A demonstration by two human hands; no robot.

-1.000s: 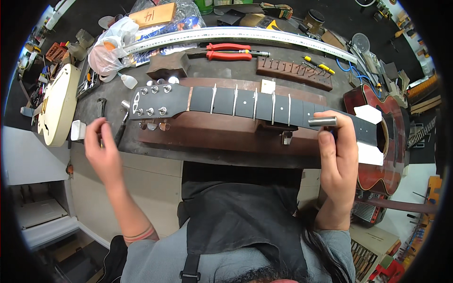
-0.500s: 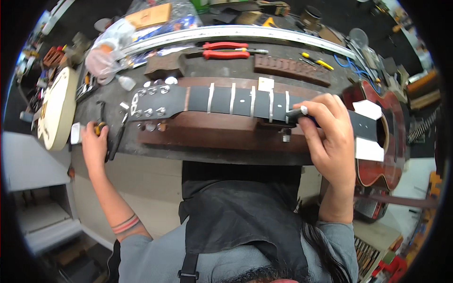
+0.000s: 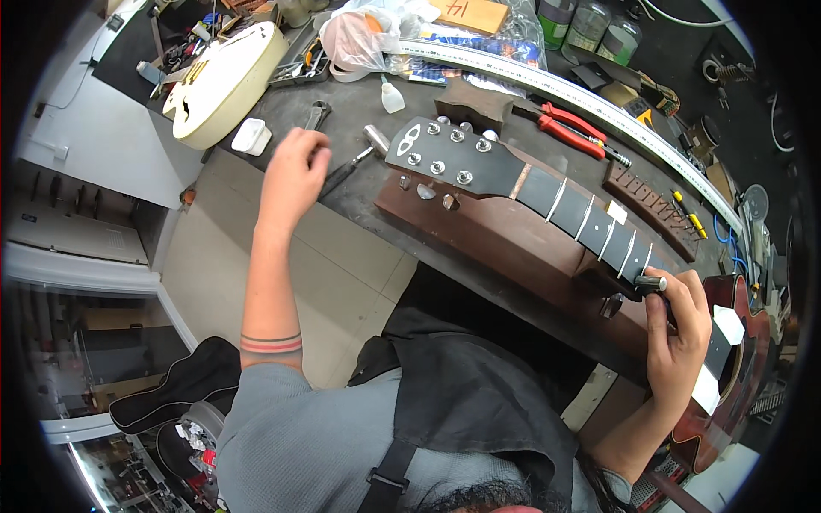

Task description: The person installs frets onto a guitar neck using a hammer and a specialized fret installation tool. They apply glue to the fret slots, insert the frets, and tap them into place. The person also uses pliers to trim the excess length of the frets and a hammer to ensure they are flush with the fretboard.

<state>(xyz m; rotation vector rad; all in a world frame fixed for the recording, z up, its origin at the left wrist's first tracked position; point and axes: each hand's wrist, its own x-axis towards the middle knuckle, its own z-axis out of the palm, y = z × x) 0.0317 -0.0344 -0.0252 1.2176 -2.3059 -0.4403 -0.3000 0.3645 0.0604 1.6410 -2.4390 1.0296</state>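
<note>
A guitar neck with a black fretboard [image 3: 540, 191], shiny frets and a black headstock [image 3: 457, 158] lies face up over a long brown wooden block [image 3: 513, 256]. My right hand [image 3: 684, 329] grips a short dark cylinder with a shiny metal end [image 3: 653, 284] between thumb and fingers, at the fretboard toward the red guitar body [image 3: 748, 359]. At the left, my left hand [image 3: 295, 175] has its fingers curled over the bench beside a metal-headed tool [image 3: 318, 113]. What lies under those fingers is hidden. Between that hand and the headstock rests a hammer [image 3: 374, 139].
Behind the neck are red-handled pliers [image 3: 571, 131], a slotted wooden block [image 3: 654, 209] and a long white ruler [image 3: 590, 103]. A white plastic container [image 3: 251, 137] and a cream guitar body [image 3: 231, 85] sit at the left. A small squeeze bottle [image 3: 392, 97] stands near the headstock.
The view has turned toward the left, so the bench appears slanted. My left hand's fingers cover the spot where a yellow-black handle showed. The right hand still holds the cylinder at the fretboard.
</note>
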